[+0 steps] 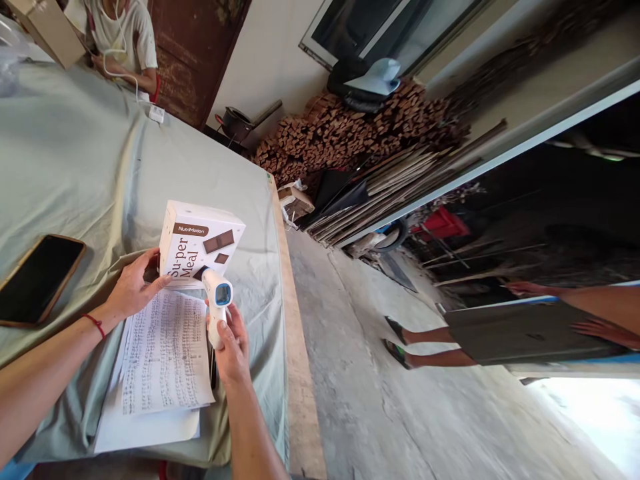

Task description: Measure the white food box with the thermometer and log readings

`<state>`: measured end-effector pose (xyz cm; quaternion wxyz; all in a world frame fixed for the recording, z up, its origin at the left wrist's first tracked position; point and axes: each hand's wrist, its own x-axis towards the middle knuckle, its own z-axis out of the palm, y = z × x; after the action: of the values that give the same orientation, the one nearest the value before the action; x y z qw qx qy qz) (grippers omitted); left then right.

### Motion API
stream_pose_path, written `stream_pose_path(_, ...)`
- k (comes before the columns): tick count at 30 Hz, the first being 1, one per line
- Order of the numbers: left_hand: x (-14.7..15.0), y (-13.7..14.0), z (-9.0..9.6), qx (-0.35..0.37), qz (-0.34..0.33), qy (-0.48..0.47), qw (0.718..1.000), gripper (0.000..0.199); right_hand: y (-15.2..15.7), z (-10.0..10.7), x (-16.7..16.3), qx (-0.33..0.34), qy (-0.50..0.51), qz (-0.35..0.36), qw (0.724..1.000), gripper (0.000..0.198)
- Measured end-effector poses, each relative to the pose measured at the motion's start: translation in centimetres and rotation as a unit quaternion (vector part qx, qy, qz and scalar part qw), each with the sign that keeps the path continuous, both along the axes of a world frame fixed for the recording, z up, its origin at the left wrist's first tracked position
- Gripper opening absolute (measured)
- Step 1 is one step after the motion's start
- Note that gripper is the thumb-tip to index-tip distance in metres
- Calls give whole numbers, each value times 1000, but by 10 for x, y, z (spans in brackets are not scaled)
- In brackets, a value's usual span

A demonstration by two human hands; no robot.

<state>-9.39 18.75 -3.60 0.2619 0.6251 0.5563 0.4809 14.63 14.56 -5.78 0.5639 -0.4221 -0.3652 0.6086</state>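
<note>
My right hand is wrapped round the handle of a white infrared thermometer, whose small blue-framed screen faces me. Its head points at the lower front of a white NutriMotion "Su-per Meal" box, overlapping it from my view; whether they touch I cannot tell. At the box's lower left corner, my left hand grips it, thumb across the front and fingers at the side. Handwritten sheets of paper lie just below the box, between my forearms. A dark object, mostly hidden, lies under my right hand beside the sheets.
A phone lies at left on the cloth-covered table. A white charger plug rests near the far edge, where a person sits by a cardboard box. Another person stands at right. Stacked firewood lines the wall.
</note>
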Motion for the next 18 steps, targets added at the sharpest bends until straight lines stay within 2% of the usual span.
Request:
stream_pose_path(10,2,-1,1,-7,-2,4,1000,62,-1,6,-2,13,12,-3,1000,49)
stream_pose_path(18,-2,1,-4,10,-3,2,1000,65,1,-1,0,-3,1,11,1000,52)
